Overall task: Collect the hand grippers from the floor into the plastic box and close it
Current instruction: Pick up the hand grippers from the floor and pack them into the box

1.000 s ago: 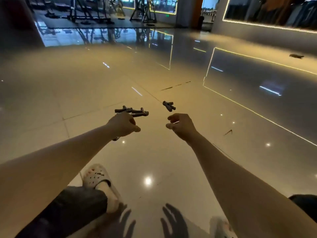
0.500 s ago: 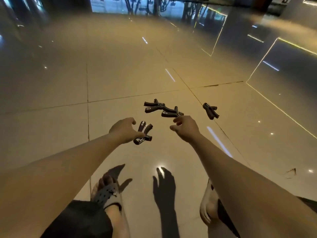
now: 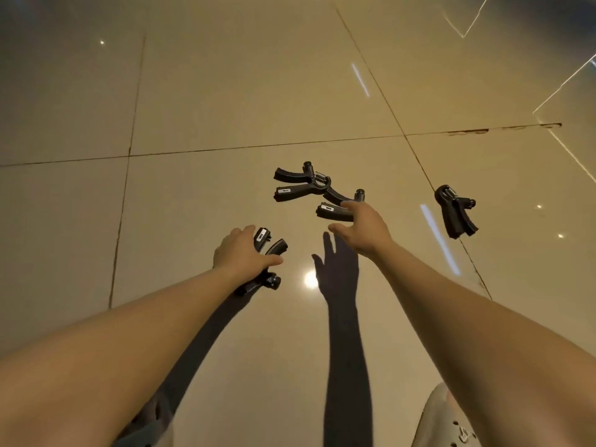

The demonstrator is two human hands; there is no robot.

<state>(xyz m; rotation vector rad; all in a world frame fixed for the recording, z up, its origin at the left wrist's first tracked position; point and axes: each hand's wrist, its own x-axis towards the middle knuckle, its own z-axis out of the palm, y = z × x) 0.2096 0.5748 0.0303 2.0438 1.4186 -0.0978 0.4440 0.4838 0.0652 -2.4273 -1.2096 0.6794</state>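
Several black hand grippers lie on the glossy tiled floor. My left hand is down on the nearest hand gripper, fingers and thumb wrapped over its middle, with its handles sticking out beyond the fingers. My right hand hovers open, its fingertips at the handle of a second hand gripper. That gripper touches a third hand gripper just beyond it. A fourth hand gripper lies apart to the right. The plastic box is out of view.
Beige floor tiles with dark grout lines spread all around. My light clog shows at the bottom right. Shadows of both arms fall on the floor between my hands.
The view has tilted down and closer to the floor. My left hand has come down onto the nearest gripper. My right hand has opened and reached forward to the second gripper.
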